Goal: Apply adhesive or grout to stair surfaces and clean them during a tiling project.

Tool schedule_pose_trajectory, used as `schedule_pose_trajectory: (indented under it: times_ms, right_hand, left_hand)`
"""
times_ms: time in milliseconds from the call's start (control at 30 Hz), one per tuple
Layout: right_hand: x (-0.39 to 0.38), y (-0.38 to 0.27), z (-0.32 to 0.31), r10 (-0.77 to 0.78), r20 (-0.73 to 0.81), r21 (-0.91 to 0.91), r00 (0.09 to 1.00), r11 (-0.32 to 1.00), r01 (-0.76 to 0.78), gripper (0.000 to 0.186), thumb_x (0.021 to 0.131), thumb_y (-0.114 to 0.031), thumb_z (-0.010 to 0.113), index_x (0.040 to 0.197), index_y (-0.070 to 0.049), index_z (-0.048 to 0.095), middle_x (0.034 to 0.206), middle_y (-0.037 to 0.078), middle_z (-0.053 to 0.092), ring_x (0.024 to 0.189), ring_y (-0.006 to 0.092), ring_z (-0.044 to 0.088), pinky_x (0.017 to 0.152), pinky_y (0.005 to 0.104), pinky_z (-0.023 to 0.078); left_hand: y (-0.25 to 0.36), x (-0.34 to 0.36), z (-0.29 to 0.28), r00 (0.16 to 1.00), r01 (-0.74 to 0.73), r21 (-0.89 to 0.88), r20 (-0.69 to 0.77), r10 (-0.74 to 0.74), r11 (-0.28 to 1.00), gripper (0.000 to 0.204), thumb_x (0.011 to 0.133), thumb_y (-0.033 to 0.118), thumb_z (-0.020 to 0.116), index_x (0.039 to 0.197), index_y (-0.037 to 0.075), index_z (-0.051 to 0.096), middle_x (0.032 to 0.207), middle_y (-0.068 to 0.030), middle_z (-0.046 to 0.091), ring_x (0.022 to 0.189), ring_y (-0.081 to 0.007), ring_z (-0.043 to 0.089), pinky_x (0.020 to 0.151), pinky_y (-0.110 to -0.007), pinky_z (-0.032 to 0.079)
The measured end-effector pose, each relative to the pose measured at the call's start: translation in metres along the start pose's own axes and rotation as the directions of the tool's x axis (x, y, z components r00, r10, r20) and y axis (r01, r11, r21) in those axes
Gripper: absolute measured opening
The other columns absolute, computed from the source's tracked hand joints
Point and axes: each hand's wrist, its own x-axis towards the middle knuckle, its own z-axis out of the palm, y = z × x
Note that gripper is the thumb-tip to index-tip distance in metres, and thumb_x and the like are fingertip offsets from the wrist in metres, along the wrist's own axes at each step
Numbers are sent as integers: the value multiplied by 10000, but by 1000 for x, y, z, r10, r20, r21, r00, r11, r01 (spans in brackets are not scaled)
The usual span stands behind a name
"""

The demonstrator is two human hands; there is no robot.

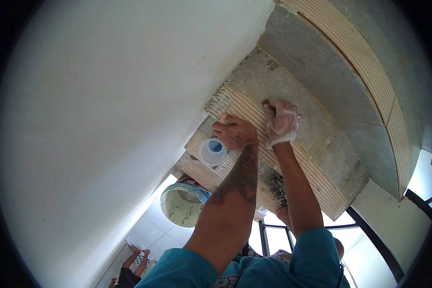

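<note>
Left hand [236, 134] clamped on a small plastic cup [213, 151], gloved right hand [282, 123] bunched, both pressed to the ribbed stair edge [247, 115] for steadiness.

Hands on the stair treads beside the wall

The left hand [235, 134] rests on a ribbed stair edge [245, 113], holding a small cup [213, 151] on its wall side; the right hand [282, 124] presses the same edge just to its right. The wall [105, 120] runs along the left of the steps. A bucket [183, 204] sits below the cup, left of the left forearm.
</note>
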Motion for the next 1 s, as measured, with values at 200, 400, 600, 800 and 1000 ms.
schedule_pose_trajectory:
  times_ms: [200,400,600,800,1000]
  right_hand:
    - [68,-6,2,73,-92,122,993,991,-62,264,782,-376,460,863,-147,564,879,69,558,884,250,493,733,394,367]
    - [-19,4,-6,-31,39,20,999,999,30,265,786,-379,449,872,-154,557,883,83,554,897,258,482,745,394,361]
    - [72,-14,4,-104,-261,-52,960,994,94,242,764,-379,485,803,-157,575,881,84,561,889,251,477,749,397,354]
    - [6,9,5,-69,22,-49,997,996,70,231,748,-363,502,838,-158,560,888,89,556,895,255,482,742,388,378]
    - [48,-12,24,-278,-156,53,948,956,289,204,734,-321,526,821,-145,583,824,107,567,789,273,505,683,404,385]
  left_hand:
    - [14,-26,3,999,35,-62,32,-33,997,391,851,350,306,814,-33,375,815,-252,461,763,-401,496,630,-451,405]
    - [4,-3,-6,1000,4,-104,-6,-5,995,402,848,355,306,821,-40,377,818,-256,462,765,-397,498,634,-452,402]
    - [13,-21,2,999,13,-71,36,-11,997,402,847,354,307,817,-41,376,818,-254,462,766,-395,498,636,-451,401]
    - [0,-3,0,1000,-19,-19,4,19,1000,399,845,354,311,814,-38,377,818,-249,462,766,-392,497,635,-449,400]
    - [5,-13,5,1000,28,-48,-11,-29,998,382,837,351,328,825,-26,384,806,-234,469,762,-385,498,631,-445,402]
